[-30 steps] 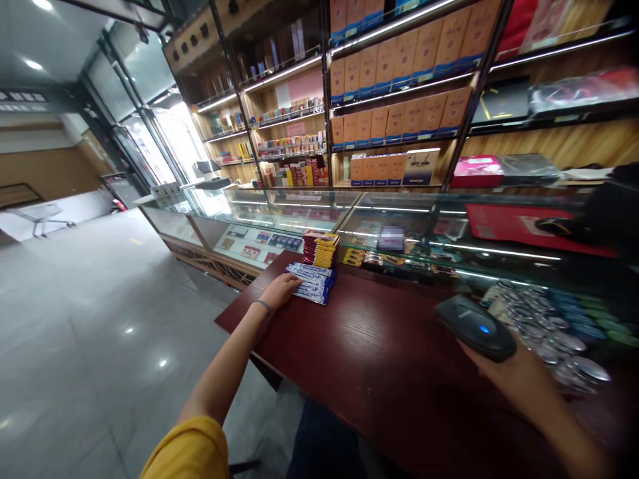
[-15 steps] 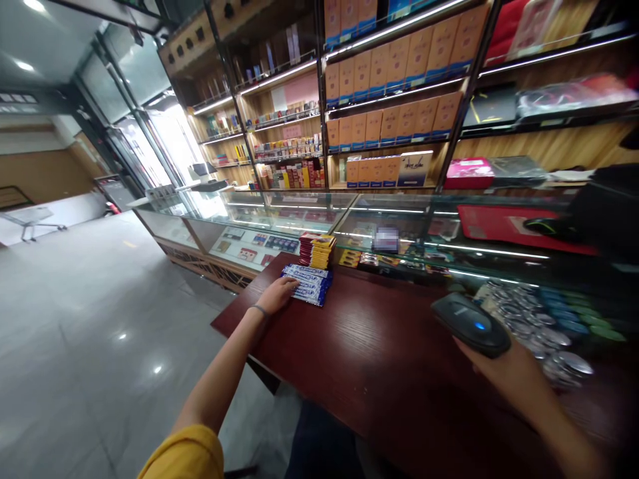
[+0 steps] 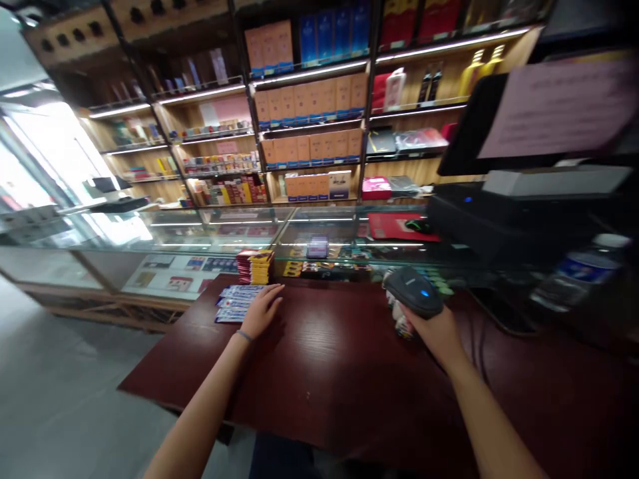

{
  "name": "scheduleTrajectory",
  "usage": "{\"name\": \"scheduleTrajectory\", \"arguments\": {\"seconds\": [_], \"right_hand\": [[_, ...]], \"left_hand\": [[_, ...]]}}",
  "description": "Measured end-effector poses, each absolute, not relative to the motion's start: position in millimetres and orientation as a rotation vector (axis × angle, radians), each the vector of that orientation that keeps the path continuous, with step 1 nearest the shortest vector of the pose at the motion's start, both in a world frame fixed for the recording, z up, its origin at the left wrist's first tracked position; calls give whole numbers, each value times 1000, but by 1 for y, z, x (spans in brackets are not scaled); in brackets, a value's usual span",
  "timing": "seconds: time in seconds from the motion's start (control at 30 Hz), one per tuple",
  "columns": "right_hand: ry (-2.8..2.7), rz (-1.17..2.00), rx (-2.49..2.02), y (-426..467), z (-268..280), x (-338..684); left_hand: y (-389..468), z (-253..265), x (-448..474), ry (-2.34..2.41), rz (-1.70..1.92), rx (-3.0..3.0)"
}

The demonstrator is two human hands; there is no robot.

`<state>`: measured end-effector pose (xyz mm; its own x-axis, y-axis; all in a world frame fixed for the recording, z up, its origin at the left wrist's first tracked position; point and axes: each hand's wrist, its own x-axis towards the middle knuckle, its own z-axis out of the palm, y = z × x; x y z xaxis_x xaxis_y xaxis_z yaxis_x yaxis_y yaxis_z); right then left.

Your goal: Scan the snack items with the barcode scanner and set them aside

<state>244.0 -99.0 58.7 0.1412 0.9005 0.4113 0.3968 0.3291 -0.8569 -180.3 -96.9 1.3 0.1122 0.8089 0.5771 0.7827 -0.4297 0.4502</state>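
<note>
My left hand (image 3: 261, 313) reaches over the right end of a row of blue-and-white packets (image 3: 233, 303), its fingers stretched out towards the bare wood. Whether the fingertips touch the table is hard to tell. A black barcode scanner (image 3: 413, 293) with a lit blue light is gripped in my right hand (image 3: 442, 338), raised above the table. Partly hidden behind the scanner are silvery round items (image 3: 402, 324). Beyond the packets stands a stack of red and yellow packets (image 3: 255, 267).
A glass display counter (image 3: 239, 229) borders the dark red table (image 3: 319, 372) at the back. On the right are a water bottle (image 3: 579, 276), a dark phone-like slab (image 3: 502, 314), cables and a black machine (image 3: 474, 213). Shelves of boxes (image 3: 314, 150) line the wall.
The view has swung to the right, bringing the bottle and black machine in. My left hand has slid to the packets' right end. The scanner has moved across in front of the silvery items.
</note>
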Motion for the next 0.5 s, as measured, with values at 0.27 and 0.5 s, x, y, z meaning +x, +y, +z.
{"name": "scheduleTrajectory", "arguments": {"seconds": [0.27,0.5], "right_hand": [[-1307,590,-1230,-97,74,290],[-1177,616,-1142,-96,83,320]], "left_hand": [[-61,11,-37,1256,1391,2280],[-54,9,64,1008,1386,2185]]}}
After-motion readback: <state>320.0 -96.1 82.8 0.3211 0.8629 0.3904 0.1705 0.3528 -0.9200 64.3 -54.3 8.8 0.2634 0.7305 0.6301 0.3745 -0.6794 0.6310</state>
